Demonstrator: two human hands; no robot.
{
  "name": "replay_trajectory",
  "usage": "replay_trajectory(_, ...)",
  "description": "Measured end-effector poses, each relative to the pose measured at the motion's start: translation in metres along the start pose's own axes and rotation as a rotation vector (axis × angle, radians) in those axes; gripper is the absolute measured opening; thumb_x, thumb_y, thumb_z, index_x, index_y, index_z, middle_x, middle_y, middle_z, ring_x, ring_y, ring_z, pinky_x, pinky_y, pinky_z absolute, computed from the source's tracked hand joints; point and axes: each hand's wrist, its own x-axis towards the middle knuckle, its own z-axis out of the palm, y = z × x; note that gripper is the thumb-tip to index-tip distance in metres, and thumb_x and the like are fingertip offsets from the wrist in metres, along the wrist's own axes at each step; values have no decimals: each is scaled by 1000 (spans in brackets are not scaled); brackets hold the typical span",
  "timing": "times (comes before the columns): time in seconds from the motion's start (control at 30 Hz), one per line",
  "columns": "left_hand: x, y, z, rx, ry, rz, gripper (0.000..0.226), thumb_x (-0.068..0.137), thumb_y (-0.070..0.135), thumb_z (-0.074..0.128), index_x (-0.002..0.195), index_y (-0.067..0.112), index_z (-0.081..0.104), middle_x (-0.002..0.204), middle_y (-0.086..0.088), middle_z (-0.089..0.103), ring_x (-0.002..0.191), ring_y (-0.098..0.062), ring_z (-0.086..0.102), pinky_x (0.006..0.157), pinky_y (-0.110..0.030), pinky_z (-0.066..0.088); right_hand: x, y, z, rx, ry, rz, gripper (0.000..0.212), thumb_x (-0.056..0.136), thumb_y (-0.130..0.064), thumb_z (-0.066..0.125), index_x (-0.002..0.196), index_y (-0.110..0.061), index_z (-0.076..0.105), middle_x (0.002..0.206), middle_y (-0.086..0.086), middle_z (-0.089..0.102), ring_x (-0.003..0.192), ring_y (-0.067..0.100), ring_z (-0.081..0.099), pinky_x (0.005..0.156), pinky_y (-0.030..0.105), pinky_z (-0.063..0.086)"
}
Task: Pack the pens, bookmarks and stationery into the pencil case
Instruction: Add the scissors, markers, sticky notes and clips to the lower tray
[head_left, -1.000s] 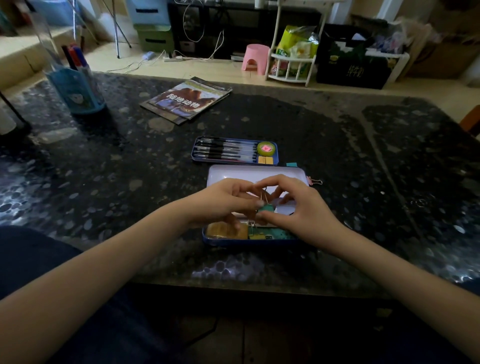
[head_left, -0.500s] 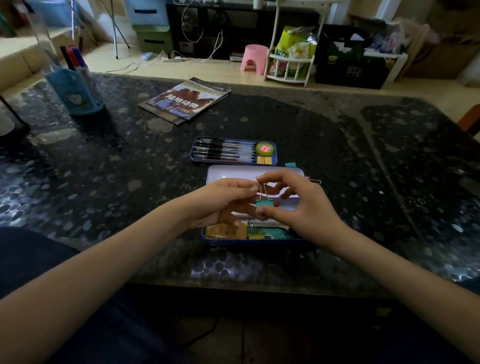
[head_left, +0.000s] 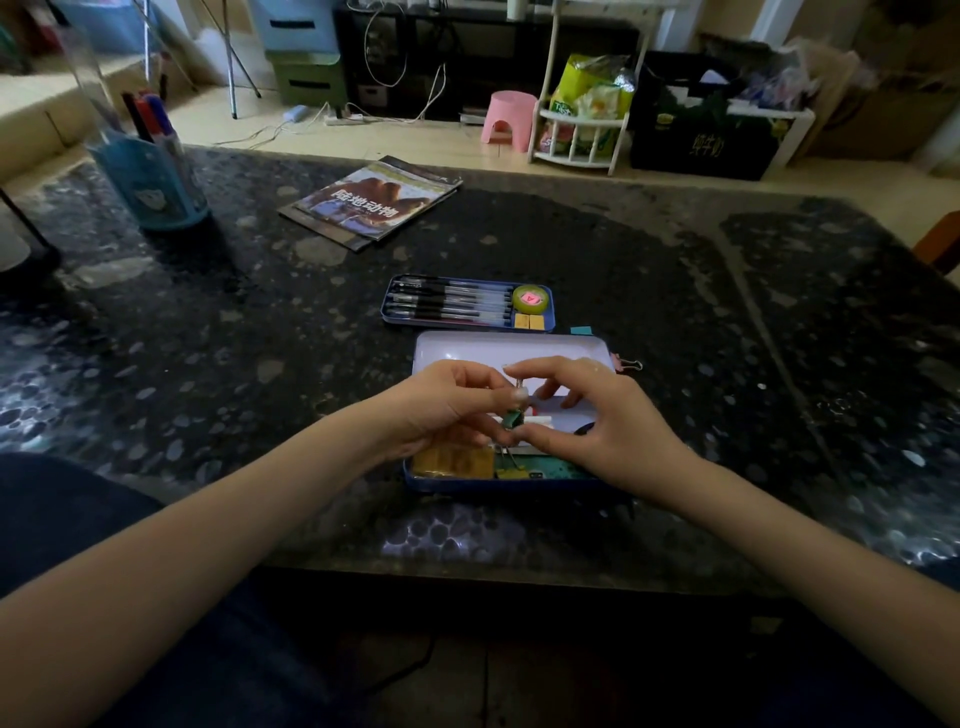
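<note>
Left hand (head_left: 447, 410) pinches the wire handle of a green binder clip (head_left: 514, 418) above the open pencil case (head_left: 498, 480). Right hand (head_left: 608, 421) steadies the clip's base with thumb and loosely curled fingers. Pink binder clip (head_left: 626, 362) lies on the table (head_left: 675, 291) at the case's far right corner.

Open access: the dark speckled stone tabletop (head_left: 649, 249) is bare from 1 to 4 o'clock of the open blue metal pencil case (head_left: 511, 480), and again at 8 to 10 o'clock. Approach from either side is unobstructed.

Obstructions: the case interior is covered by the left hand (head_left: 441, 410) and right hand (head_left: 608, 421), which meet over its centre. At 12 o'clock, the shallow blue tray of black pens (head_left: 467, 304) lies just beside the raised white lid (head_left: 509, 348). A small pink binder clip (head_left: 626, 362) touches the lid's right edge at 2 o'clock. Further out, a glossy magazine (head_left: 371, 202) lies at 11 o'clock and a light blue pen holder (head_left: 150, 179) at 10 o'clock.
</note>
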Motion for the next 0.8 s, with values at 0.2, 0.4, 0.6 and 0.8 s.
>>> replay_trajectory(0.2, 0, 3, -5, 104, 17, -40, 7, 80, 12, 69, 86, 10, 66, 71, -5, 72, 56, -9, 67, 43, -13, 48, 0, 4, -3, -62, -83, 33, 43, 80, -25, 72, 120, -28, 58, 110, -12, 64, 97, 6, 57, 81, 24, 49)
replay_trajectory(0.4, -1, 7, -8, 214, -43, -122, 10, 81, 7, 68, 91, 9, 68, 74, -2, 74, 65, -9, 70, 44, -11, 47, -2, 8, -8, -80, -166, 45, 35, 79, -26, 71, 114, -28, 66, 99, -18, 65, 95, 2, 57, 84, 28, 50)
replay_trajectory(0.6, -4, 9, -9, 253, -121, -113, 21, 80, 6, 69, 101, 10, 68, 89, -4, 75, 78, -12, 71, 56, -16, 55, 0, 7, -7, -65, -158, 14, 34, 76, -31, 76, 108, -25, 65, 114, -12, 65, 107, 0, 56, 88, 17, 46)
replay_trajectory(0.8, 1, 6, -13, 184, -78, -80, 18, 81, -4, 64, 93, 9, 69, 85, -6, 73, 78, -13, 70, 70, -23, 58, 0, 5, -7, -10, -81, -18, 22, 81, -14, 72, 103, -19, 67, 95, -10, 69, 88, 1, 63, 80, 15, 51)
